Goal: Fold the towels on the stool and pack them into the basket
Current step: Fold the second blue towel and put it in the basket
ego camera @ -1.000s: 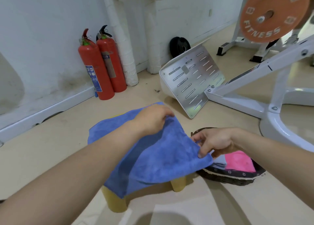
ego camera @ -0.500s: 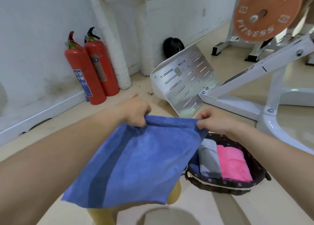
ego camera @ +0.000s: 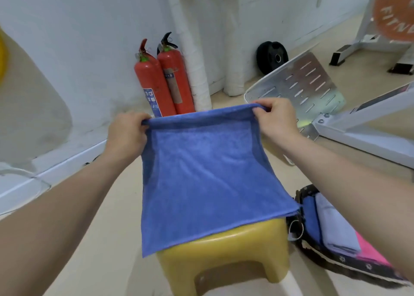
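A blue towel [ego camera: 201, 179], folded double, hangs stretched between my two hands over the yellow plastic stool [ego camera: 226, 257]. My left hand [ego camera: 126, 134] pinches its upper left corner and my right hand [ego camera: 276, 119] pinches the upper right corner. The towel's lower edge drapes onto the stool's top. To the right on the floor sits the dark woven basket [ego camera: 331, 262], holding folded blue, grey and pink towels; my right forearm covers part of it.
Two red fire extinguishers [ego camera: 163, 80] stand against the white wall behind the stool. A perforated metal plate [ego camera: 300, 83] and a white gym machine frame [ego camera: 367, 125] lie at the right. A black weight disc [ego camera: 272, 57] leans on the wall.
Both hands lifted the towel by its top corners and spread it wide and taut. My view swung left, so the stool now sits centred below and the basket lies at the right edge.
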`<state>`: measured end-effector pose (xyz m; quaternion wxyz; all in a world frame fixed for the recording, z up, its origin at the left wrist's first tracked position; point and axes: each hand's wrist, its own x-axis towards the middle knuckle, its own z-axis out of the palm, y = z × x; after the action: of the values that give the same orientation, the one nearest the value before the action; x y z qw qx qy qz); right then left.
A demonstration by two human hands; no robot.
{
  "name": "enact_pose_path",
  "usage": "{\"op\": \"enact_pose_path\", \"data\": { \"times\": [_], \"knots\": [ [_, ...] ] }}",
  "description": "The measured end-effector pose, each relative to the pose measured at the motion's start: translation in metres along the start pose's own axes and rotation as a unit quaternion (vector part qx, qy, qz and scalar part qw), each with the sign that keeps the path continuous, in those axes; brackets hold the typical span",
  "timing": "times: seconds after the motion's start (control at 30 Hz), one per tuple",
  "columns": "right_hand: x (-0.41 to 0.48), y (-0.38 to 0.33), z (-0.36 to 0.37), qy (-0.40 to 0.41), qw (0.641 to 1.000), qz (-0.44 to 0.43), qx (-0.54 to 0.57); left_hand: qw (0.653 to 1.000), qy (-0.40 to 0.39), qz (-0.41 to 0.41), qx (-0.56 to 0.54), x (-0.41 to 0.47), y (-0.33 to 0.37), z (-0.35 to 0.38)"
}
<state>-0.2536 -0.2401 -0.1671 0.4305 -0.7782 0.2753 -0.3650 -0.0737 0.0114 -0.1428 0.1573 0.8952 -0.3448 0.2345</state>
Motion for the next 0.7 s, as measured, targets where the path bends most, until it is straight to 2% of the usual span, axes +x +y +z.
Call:
{"op": "enact_pose_path", "data": {
  "times": [0.13,0.37,0.43,0.53,0.7],
  "knots": [
    [0.012,-0.009,0.001,-0.012,0.998,-0.038,0.037,0.999,0.040,-0.005,-0.021,-0.002,-0.013,-0.003],
    [-0.061,0.019,-0.032,-0.114,0.988,-0.102,-0.032,0.995,-0.010,0.039,-0.095,-0.070,-0.023,-0.008],
    [-0.084,0.031,-0.040,-0.140,0.974,-0.170,-0.061,0.991,-0.041,0.069,-0.110,-0.091,-0.027,-0.011],
    [-0.103,0.052,-0.055,-0.188,0.927,-0.294,-0.139,0.986,-0.073,0.106,-0.105,-0.114,-0.028,-0.019],
    [-0.115,0.069,-0.066,-0.200,0.891,-0.362,-0.189,0.972,-0.101,0.197,-0.071,-0.132,-0.024,-0.022]
  ]
}}
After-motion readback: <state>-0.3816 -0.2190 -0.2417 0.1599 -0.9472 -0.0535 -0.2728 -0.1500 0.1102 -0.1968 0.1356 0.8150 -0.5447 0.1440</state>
